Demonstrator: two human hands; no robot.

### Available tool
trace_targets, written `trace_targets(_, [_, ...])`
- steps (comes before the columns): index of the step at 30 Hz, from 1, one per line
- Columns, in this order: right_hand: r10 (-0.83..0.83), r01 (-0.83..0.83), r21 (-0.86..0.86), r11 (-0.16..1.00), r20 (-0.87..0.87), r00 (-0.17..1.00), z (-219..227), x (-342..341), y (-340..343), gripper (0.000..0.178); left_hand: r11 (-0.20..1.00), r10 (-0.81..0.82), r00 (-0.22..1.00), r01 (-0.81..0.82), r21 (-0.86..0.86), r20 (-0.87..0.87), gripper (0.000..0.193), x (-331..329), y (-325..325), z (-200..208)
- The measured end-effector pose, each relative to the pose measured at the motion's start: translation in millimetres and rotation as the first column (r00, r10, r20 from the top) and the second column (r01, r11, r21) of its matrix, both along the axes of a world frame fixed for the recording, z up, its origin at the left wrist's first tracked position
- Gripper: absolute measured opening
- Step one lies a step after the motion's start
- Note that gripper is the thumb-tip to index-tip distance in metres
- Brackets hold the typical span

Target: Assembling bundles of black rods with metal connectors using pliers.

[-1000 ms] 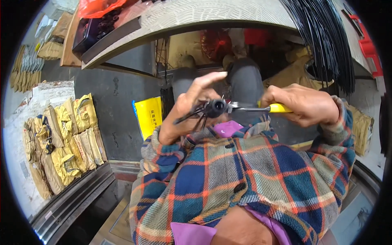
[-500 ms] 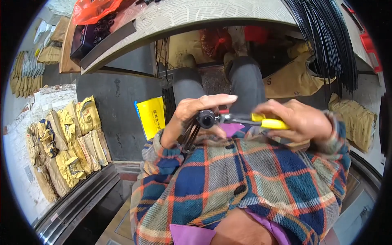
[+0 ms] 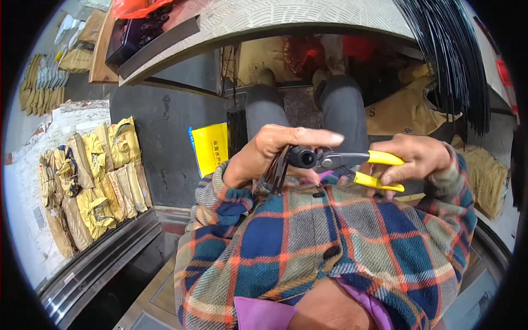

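My left hand [image 3: 270, 144] is wrapped round a black tube-like piece [image 3: 306, 158] whose round, hollow end faces up. A bunch of thin black strands [image 3: 276, 171] hangs beside it below my palm. My left thumb and fingers reach past the piece on both sides. In my right hand [image 3: 413, 156] is a pair of pliers [image 3: 352, 158] with yellow handles, spread apart. The head of the pliers lies against or right beside the black piece; its jaw tips are hidden there, so what they touch cannot be made out.
A curved-edge work table [image 3: 264, 21] stands ahead, with a dark bin [image 3: 129, 41] of small black parts at its left. Long black strands [image 3: 456, 60] hang over its right side. A yellow packet [image 3: 212, 148] and several folded sacks [image 3: 99, 181] lie to the left.
The handles of the pliers have spread wider apart. Both hands have shifted slightly right in the picture, and the whole view has moved a little too.
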State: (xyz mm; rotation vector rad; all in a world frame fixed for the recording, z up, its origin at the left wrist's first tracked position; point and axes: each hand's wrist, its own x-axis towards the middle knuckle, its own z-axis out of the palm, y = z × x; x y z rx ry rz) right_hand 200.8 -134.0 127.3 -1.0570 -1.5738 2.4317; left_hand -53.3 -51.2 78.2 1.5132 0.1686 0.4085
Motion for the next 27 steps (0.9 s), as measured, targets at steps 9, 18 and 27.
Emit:
trace_targets(9, [-0.444, -0.244, 0.949, 0.202, 0.311, 0.840, -13.6, -15.0, -17.2, 0.037, 0.846, 0.387, 0.909, -0.417, 0.331, 0.155, 0.054, 6.1, -10.0, -13.6])
trace_targets(18, [-0.549, -0.235, 0.969, 0.078, 0.238, 0.801, -56.4, -15.2, -6.1, 0.028, 0.754, 0.582, 0.800, -0.599, 0.271, 0.147, 0.052, 8.0, -23.4, -14.0])
trace_targets(27, [-0.728, 0.842, 0.210, 0.496, -0.428, 0.536, -82.0, -77.8, 3.1, 0.019, 0.795, 0.587, 0.795, -0.602, 0.075, 0.157, 0.079, -1.8, -10.6, -17.3])
